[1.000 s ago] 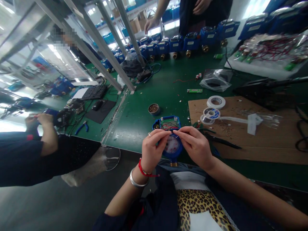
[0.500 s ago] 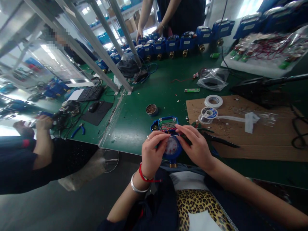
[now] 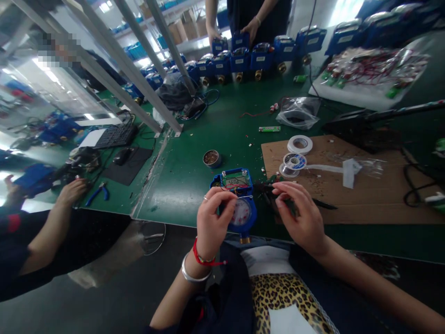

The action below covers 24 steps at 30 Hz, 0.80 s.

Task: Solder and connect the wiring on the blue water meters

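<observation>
My left hand (image 3: 216,211) pinches a thin, pale wire-like piece (image 3: 245,197), bent at its free end, between thumb and forefinger. That piece extends over a blue water meter (image 3: 253,218) with a round dial, a brass fitting and an upper box holding a small display (image 3: 238,182). Red and dark thin wires (image 3: 232,187) run across the box below the display. Right of the meter is my right hand (image 3: 301,211), thumb and forefinger apart, nothing visibly held. A dark tool (image 3: 264,188), blurred and partly hidden, lies close to its fingertips.
A round tin (image 3: 212,158) stands behind the meter. At right, cardboard (image 3: 333,204) carries a tape roll (image 3: 299,144) and a solder spool (image 3: 294,164). Blue meters (image 3: 239,59) line the back, where a co-worker's hands (image 3: 252,28) handle some. Another person's hand (image 3: 73,189) is at left.
My right hand has let go of the wire-like piece and moved right, away from the meter. My left hand keeps its pinch. The whole view has shifted slightly.
</observation>
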Tool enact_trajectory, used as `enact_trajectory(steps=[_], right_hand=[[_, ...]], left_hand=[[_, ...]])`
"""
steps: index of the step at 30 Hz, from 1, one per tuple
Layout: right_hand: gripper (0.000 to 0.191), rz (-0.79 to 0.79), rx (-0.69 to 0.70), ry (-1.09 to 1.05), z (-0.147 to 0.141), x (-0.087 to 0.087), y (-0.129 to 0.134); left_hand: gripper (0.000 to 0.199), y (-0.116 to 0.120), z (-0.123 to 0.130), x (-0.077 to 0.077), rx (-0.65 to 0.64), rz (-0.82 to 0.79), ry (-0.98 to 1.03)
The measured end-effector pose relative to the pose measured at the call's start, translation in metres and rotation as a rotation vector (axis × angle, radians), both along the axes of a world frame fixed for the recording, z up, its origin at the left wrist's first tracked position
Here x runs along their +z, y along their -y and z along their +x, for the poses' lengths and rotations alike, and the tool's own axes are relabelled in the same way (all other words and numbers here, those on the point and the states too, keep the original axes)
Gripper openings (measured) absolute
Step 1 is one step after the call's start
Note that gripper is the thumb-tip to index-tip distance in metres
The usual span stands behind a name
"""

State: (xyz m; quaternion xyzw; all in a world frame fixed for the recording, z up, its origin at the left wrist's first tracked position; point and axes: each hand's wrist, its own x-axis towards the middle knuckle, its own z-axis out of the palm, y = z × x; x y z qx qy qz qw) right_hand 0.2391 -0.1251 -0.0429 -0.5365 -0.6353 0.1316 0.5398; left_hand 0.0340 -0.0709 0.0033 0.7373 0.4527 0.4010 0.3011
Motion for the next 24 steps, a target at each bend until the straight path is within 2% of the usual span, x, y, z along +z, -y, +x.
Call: enact_trajectory(steps=[3, 5, 6, 9, 12, 17, 19, 24], right_hand=[[0.031, -0.065, -0.151, -0.027, 0.042, 0.008, -0.003], [0.019, -0.190, -0.300, -0.207, 0.083, 0.010, -0.011], [0.015, -0.247, -0.393, -0.397, 0.105, 0.011, -0.017], [0.021, -0.232, -0.565, -0.600, 0.170, 0.010, -0.037], [0.024, -0.232, -0.622, -0.765, 0.214, 0.009, -0.060], [0.017, -0.280, -0.643, -0.844, 0.243, 0.009, -0.099], [0.022, -0.317, -0.659, -0.835, 0.250, 0.008, -0.110], [0.032, -0.369, -0.710, -0.798, 0.268, 0.004, -0.120]], left_hand=[[0.008, -0.002, 0.001, 0.001, -0.009, -0.003, -0.043], [0.008, -0.003, 0.001, 0.001, -0.029, -0.003, -0.059], [0.007, -0.004, 0.001, 0.001, -0.038, -0.006, -0.064], [0.007, -0.006, 0.001, 0.000, -0.048, -0.021, -0.068], [0.008, -0.007, 0.001, 0.000, -0.040, -0.028, -0.076], [0.010, -0.005, 0.002, 0.002, -0.010, -0.030, -0.094], [0.010, -0.005, 0.003, 0.001, 0.003, -0.031, -0.102], [0.012, -0.007, 0.002, -0.001, 0.007, -0.039, -0.099]])
